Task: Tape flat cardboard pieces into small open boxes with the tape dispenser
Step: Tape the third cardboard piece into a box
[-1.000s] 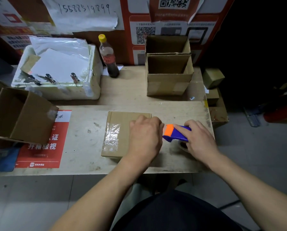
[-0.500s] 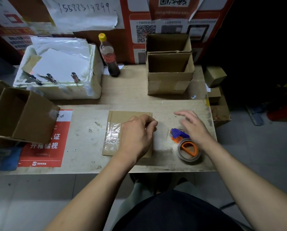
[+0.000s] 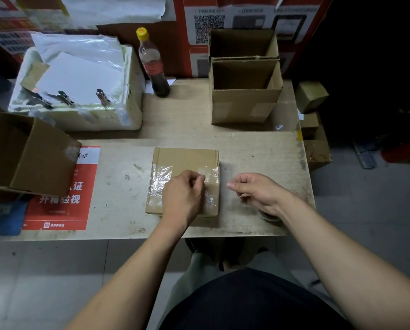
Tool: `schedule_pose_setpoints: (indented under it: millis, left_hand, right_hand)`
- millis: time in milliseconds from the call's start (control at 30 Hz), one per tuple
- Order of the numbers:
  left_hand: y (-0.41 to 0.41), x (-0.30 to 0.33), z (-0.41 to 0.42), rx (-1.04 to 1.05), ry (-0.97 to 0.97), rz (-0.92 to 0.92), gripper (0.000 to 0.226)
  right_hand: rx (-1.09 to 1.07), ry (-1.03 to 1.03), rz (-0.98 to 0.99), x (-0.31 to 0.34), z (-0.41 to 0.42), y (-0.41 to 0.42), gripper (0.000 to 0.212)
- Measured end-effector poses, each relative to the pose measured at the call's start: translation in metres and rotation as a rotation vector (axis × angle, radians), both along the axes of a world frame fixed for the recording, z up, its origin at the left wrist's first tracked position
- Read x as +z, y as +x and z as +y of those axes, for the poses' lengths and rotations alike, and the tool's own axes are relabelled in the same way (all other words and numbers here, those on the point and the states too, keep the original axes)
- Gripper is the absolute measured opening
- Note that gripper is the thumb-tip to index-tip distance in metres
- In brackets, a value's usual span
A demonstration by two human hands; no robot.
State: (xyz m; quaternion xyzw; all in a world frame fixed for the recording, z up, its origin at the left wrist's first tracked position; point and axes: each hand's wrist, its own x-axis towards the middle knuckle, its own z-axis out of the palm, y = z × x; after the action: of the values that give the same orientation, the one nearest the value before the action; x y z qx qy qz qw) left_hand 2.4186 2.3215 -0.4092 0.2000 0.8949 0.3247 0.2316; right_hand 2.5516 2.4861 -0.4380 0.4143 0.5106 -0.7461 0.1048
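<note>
Cardboard piece (image 3: 185, 163) lies flat on the table (image 3: 247, 148), right under the left hand (image 3: 183, 198) — fingers curled, tips pressing down on the clear tape (image 3: 210, 184) along its right edge (a second shiny strip sits on the left edge too). Right hand (image 3: 256, 190) hovers just beside the piece, loosely curled, holding nothing I can make out. Under that wrist a dark roll (image 3: 269, 216) peeks out, probably the tape dispenser, mostly hidden. Left of the hands — a red sign (image 3: 63, 198) and an open box (image 3: 30, 153) tipped on its side. Beyond the hands, two open boxes (image 3: 245, 91), a cola bottle (image 3: 153, 65) and a foam box (image 3: 85, 115).
</note>
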Motion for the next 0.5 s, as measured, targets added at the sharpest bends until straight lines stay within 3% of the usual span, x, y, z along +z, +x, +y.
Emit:
schedule_pose_setpoints:
  millis: [133, 267, 500]
  left_hand:
    - [0.008, -0.018, 0.0, -0.077, -0.07, 0.184, 0.025]
    - [0.014, -0.033, -0.001, -0.163, -0.185, 0.415, 0.03]
    - [0.017, -0.041, -0.003, -0.25, -0.267, 0.564, 0.032]
  right_hand:
    - [-0.184, -0.115, 0.014, -0.011, -0.014, 0.0, 0.014]
    - [-0.283, -0.072, -0.007, -0.02, -0.033, 0.001, 0.015]
    - [-0.453, -0.029, 0.022, -0.032, -0.049, 0.002, 0.023]
